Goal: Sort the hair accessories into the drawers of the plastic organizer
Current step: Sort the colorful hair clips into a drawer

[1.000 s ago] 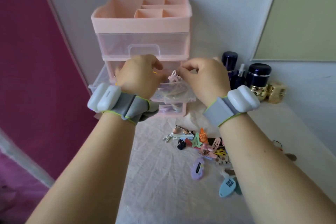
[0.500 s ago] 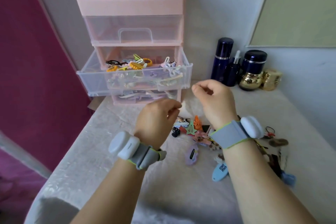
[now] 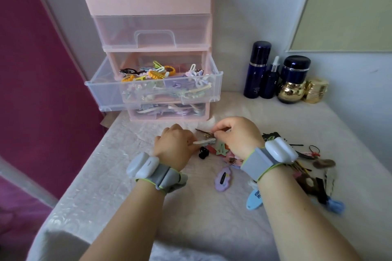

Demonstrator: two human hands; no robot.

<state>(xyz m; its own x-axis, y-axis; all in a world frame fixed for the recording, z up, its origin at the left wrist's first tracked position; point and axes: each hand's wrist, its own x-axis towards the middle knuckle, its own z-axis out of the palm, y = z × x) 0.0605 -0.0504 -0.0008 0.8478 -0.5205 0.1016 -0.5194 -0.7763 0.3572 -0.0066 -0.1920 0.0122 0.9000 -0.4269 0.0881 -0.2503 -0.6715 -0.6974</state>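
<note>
**Back at the pile**

Pale tabletop (image 3: 106, 186) nearest me. Both hands have dropped from the drawer — my left hand (image 3: 174, 146) pinches a cream clip (image 3: 204, 141), my right hand (image 3: 237, 135) closes on a dark pin (image 3: 203, 132). Loose accessories (image 3: 222, 178) remain; beyond, the middle drawer (image 3: 157, 89) stands open — another round begins.

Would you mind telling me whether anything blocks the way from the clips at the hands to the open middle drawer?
Nothing visible does. The middle drawer is pulled out and open-topped, and bare tabletop lies between it and the pale clip at the left hand and right hand.
</note>
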